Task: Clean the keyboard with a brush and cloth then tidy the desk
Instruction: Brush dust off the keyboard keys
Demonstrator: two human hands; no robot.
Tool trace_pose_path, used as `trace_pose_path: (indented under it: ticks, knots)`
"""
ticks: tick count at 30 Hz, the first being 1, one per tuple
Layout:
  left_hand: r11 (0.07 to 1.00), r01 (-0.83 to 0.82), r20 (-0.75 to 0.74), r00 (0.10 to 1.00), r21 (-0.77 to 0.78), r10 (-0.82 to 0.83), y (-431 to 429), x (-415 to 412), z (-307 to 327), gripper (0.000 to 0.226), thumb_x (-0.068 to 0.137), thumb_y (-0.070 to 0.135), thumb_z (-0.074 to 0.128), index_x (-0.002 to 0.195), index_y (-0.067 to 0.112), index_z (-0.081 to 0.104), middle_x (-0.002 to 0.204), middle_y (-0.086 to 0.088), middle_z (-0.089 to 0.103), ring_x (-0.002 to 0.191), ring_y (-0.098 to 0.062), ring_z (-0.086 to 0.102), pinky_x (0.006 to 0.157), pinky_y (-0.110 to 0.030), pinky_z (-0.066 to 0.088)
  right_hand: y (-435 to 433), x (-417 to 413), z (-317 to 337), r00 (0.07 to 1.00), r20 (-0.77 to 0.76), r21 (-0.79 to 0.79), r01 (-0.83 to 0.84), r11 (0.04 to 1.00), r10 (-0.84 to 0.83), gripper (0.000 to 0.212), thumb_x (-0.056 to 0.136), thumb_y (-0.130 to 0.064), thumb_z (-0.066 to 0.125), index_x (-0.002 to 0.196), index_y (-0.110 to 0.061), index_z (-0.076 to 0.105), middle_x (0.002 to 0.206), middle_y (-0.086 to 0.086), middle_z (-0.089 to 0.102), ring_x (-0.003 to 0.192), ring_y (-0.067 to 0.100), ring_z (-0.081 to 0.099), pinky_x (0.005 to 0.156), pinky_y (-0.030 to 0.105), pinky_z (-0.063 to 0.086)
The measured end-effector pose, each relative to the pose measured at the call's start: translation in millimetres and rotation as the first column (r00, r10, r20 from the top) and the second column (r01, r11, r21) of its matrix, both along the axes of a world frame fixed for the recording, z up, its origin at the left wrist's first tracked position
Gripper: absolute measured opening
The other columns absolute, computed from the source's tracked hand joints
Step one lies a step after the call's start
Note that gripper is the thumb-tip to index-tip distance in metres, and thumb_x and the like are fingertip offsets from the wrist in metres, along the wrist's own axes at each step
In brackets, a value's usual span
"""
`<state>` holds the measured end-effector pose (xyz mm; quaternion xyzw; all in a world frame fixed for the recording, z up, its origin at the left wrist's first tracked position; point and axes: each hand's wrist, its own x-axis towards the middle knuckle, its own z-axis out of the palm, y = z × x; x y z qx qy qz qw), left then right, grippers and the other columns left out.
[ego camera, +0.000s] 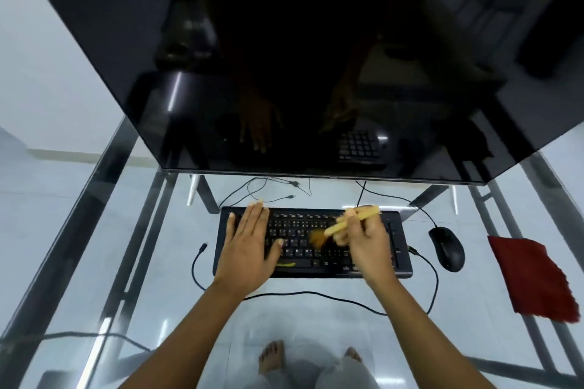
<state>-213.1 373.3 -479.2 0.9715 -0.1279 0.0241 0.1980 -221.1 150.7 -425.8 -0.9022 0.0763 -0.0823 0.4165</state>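
Observation:
A black keyboard (401, 249) lies on the glass desk (158, 262) below the monitor. My left hand (249, 246) rests flat on the keyboard's left half, fingers spread, holding nothing. My right hand (368, 240) is shut on a brush (344, 224) with a pale wooden handle. Its blurred brown bristles touch the keys near the keyboard's middle. A small yellow scrap (286, 265) lies on the keyboard's front row. A dark red cloth (534, 278) lies flat at the desk's right, apart from both hands.
A large dark monitor (300, 57) overhangs the desk's back half. A black mouse (447, 248) sits right of the keyboard. Loose black cables (316, 294) trail in front of and behind the keyboard. Bare feet show through the glass below.

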Motion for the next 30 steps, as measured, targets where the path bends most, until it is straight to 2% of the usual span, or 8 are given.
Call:
trace_pose_path:
  ticks: [2, 6, 11, 17, 21, 24, 28, 30]
  knots:
    - [0.998, -0.041, -0.005, 0.999, -0.038, 0.040, 14, 1, -4, 0.066, 0.093, 0.050, 0.028, 0.146, 0.011, 0.031, 0.157, -0.002, 0.022, 0.146, -0.014, 0.009, 0.119, -0.044, 0.007, 3, -1, -1, 0.990, -0.072, -0.123, -0.132, 0.984, 0.124, 0.012, 0.099, -0.023, 0.049, 0.089, -0.019, 0.054, 0.079, 0.006, 0.070, 0.066, 0.016, 0.067, 0.065, 0.031, 0.057]
    - [0.972, -0.139, -0.059, 0.990, -0.189, 0.130, 33, 2, -14, 0.064, 0.094, 0.050, 0.026, 0.146, 0.013, 0.033, 0.156, 0.001, 0.025, 0.146, -0.012, 0.013, 0.119, -0.043, 0.007, 2, 4, 3, 0.998, 0.057, -0.080, 0.000, 0.997, 0.005, 0.011, 0.098, -0.020, 0.052, 0.091, -0.014, 0.058, 0.083, 0.002, 0.069, 0.077, 0.017, 0.067, 0.070, 0.029, 0.054]
    - [0.819, -0.246, -0.256, 0.958, -0.519, 0.126, 49, -3, -12, 0.056, 0.099, 0.044, 0.038, 0.150, 0.032, 0.020, 0.151, 0.017, 0.025, 0.140, -0.001, 0.021, 0.112, -0.027, 0.024, 34, 8, 6, 0.967, -0.026, -0.136, -0.256, 0.957, 0.255, 0.013, 0.097, -0.012, 0.051, 0.094, -0.013, 0.064, 0.098, -0.002, 0.065, 0.091, 0.007, 0.061, 0.082, 0.022, 0.049]
    - [0.776, -0.307, -0.274, 0.945, -0.551, 0.179, 60, -3, -7, 0.055, 0.099, 0.043, 0.036, 0.151, 0.030, 0.020, 0.148, 0.027, 0.023, 0.135, 0.009, 0.021, 0.108, -0.016, 0.022, 82, 2, 4, 0.873, -0.086, -0.070, -0.487, 0.871, 0.481, 0.015, 0.099, -0.015, 0.049, 0.093, -0.012, 0.062, 0.090, 0.005, 0.071, 0.080, 0.013, 0.066, 0.076, 0.024, 0.056]
    - [0.724, -0.342, -0.334, 0.929, -0.599, 0.162, 69, 0, -10, 0.050, 0.099, 0.042, 0.035, 0.148, 0.032, 0.030, 0.136, 0.040, 0.031, 0.131, 0.006, 0.033, 0.107, -0.015, 0.026, 96, -4, 0, 0.934, 0.030, -0.056, -0.354, 0.934, 0.356, 0.013, 0.096, -0.013, 0.053, 0.088, -0.017, 0.062, 0.088, -0.005, 0.066, 0.080, 0.004, 0.061, 0.074, 0.016, 0.048]
    - [0.719, -0.362, -0.367, 0.916, -0.594, 0.159, 75, 2, -14, 0.045, 0.100, 0.042, 0.033, 0.145, 0.036, 0.035, 0.142, 0.027, 0.036, 0.129, 0.002, 0.036, 0.107, -0.016, 0.027, 107, -12, -6, 0.875, -0.045, -0.056, -0.485, 0.873, 0.483, 0.013, 0.096, -0.017, 0.053, 0.088, -0.022, 0.062, 0.084, 0.001, 0.072, 0.074, 0.008, 0.066, 0.074, 0.030, 0.056]
    - [0.740, -0.315, -0.361, 0.927, -0.595, 0.104, 81, 2, -20, 0.045, 0.102, 0.035, 0.034, 0.147, 0.037, 0.031, 0.142, 0.024, 0.038, 0.127, 0.001, 0.040, 0.097, 0.000, 0.026, 102, -2, 0, 0.956, 0.011, 0.054, -0.293, 0.954, 0.293, 0.014, 0.096, -0.013, 0.054, 0.086, -0.021, 0.061, 0.088, -0.008, 0.064, 0.080, 0.003, 0.061, 0.073, 0.016, 0.048]
    - [0.770, -0.300, -0.350, 0.931, -0.564, 0.106, 81, 1, -22, 0.046, 0.103, 0.032, 0.034, 0.148, 0.036, 0.028, 0.138, 0.023, 0.041, 0.122, -0.001, 0.046, 0.093, 0.001, 0.029, 107, -1, 0, 0.922, -0.084, 0.157, -0.363, 0.919, 0.378, 0.013, 0.097, -0.015, 0.053, 0.087, -0.017, 0.062, 0.081, 0.002, 0.070, 0.073, 0.012, 0.067, 0.068, 0.021, 0.054]
